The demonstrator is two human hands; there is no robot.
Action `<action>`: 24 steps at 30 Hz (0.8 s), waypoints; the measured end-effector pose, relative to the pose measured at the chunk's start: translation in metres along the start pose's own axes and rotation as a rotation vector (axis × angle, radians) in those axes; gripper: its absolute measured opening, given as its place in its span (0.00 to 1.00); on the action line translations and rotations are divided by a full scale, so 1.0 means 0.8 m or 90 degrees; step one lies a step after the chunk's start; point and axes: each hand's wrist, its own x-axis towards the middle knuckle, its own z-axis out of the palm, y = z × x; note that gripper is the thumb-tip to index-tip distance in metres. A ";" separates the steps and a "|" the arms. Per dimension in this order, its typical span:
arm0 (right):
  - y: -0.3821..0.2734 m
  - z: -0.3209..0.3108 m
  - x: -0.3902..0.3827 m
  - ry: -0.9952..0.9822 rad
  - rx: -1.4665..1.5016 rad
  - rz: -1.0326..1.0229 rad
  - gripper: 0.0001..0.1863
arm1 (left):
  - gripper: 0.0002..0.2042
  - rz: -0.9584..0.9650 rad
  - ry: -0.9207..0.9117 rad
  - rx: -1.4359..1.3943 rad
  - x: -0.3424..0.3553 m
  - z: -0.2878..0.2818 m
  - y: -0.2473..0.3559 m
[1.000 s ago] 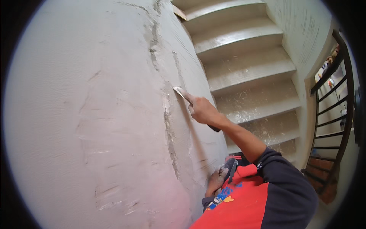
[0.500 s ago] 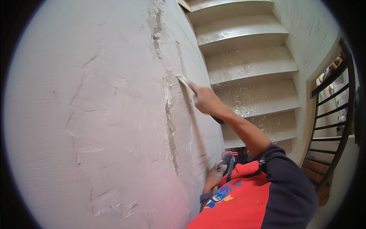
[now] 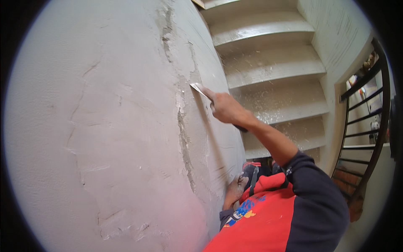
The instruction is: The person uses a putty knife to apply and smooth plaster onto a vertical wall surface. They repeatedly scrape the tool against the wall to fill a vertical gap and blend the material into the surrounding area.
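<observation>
My right hand (image 3: 224, 108) grips a putty knife (image 3: 197, 89), its metal blade against the white plastered wall (image 3: 105, 126) beside a long crack (image 3: 184, 147) with rough grey filler. The dark end of the handle shows below my wrist. Above, another stretch of crack (image 3: 167, 33) runs up the wall. My left hand (image 3: 238, 185) is low by my red and navy top, close to the wall, dusty and with fingers curled; whatever it holds is hard to make out beside a narrow dark strip.
Concrete steps (image 3: 273, 63) flecked with white bits rise at the right of the wall. A black metal railing (image 3: 378, 113) stands at the far right in front of an opening with cluttered things. A wooden strip (image 3: 198, 3) shows at the top.
Since a second ago my right hand and the knife have moved up the wall along the crack, then slightly left. My left hand stays low by my body.
</observation>
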 end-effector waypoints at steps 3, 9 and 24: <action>0.010 -0.009 0.056 0.072 -0.013 0.074 0.36 | 0.23 0.081 0.049 -0.003 0.007 0.008 -0.021; -0.001 -0.017 0.041 -0.018 -0.020 0.045 0.37 | 0.26 -0.002 0.012 -0.047 0.000 -0.004 -0.002; -0.020 -0.024 0.009 0.090 0.036 0.000 0.37 | 0.25 -0.006 -0.010 -0.025 0.014 0.005 0.023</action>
